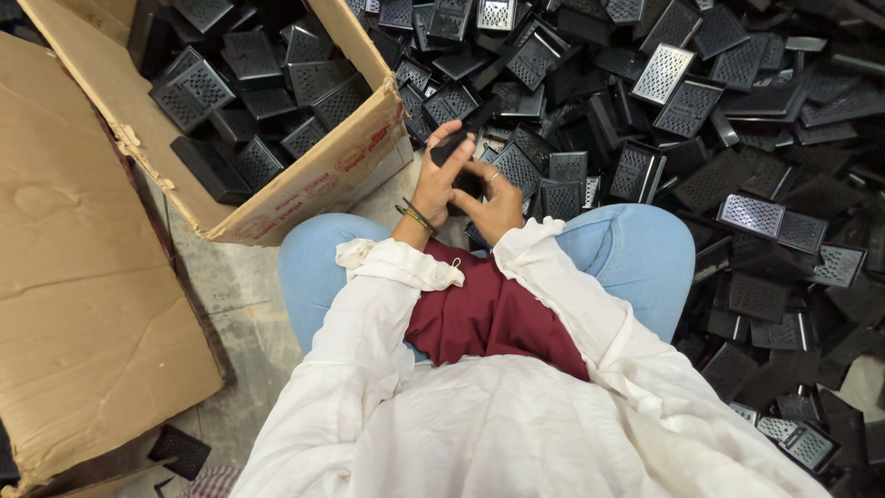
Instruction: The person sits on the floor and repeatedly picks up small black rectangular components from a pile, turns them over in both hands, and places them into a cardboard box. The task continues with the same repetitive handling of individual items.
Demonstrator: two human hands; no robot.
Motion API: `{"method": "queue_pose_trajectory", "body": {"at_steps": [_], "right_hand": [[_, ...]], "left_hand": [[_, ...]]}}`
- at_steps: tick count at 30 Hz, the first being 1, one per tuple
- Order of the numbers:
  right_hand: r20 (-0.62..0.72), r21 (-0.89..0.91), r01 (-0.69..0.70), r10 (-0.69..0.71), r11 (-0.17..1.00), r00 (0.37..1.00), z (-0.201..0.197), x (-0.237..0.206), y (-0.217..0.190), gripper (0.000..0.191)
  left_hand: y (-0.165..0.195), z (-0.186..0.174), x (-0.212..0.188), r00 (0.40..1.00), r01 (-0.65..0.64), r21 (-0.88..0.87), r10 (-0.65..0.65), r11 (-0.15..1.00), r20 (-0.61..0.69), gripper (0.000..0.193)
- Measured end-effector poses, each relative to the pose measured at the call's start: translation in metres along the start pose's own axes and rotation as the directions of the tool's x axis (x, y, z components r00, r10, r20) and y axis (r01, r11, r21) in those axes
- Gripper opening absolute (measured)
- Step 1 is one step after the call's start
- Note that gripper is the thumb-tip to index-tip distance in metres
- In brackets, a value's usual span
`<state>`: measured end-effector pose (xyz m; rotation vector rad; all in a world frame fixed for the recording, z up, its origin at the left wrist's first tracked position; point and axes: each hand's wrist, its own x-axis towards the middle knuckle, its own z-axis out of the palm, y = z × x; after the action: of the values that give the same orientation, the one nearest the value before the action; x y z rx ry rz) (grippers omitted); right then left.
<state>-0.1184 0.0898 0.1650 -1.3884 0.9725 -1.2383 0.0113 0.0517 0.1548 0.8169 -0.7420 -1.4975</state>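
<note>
Just above the centre of the frame, your left hand (pixel 441 175) is raised over your knees with the wrist bent back, its grip closed around a black perforated plastic part (pixel 464 129) that sticks up and to the right from the fingers. Your right hand (pixel 498 201) meets it from the right, fingers curled against the part's lower end. Across the upper right lies a heap of matching flat black grille pieces (pixel 737 120). At upper left, a worn cardboard box (pixel 304 180) holds more of them.
</note>
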Motion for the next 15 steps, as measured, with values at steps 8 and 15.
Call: {"method": "queue_pose_trajectory", "body": {"at_steps": [8,15], "right_hand": [[0.233,0.481,-0.49,0.433,0.727,0.871,-0.04,0.016,0.003,0.038],[0.234,0.402,-0.431,0.364,0.808,0.901,-0.063,0.024,-0.002,0.033]], "left_hand": [[0.028,-0.006,0.003,0.996,0.01,-0.324,0.019,0.946,0.086,0.042],[0.044,0.002,0.001,0.995,-0.102,0.079,0.103,0.992,-0.006,0.048]]}}
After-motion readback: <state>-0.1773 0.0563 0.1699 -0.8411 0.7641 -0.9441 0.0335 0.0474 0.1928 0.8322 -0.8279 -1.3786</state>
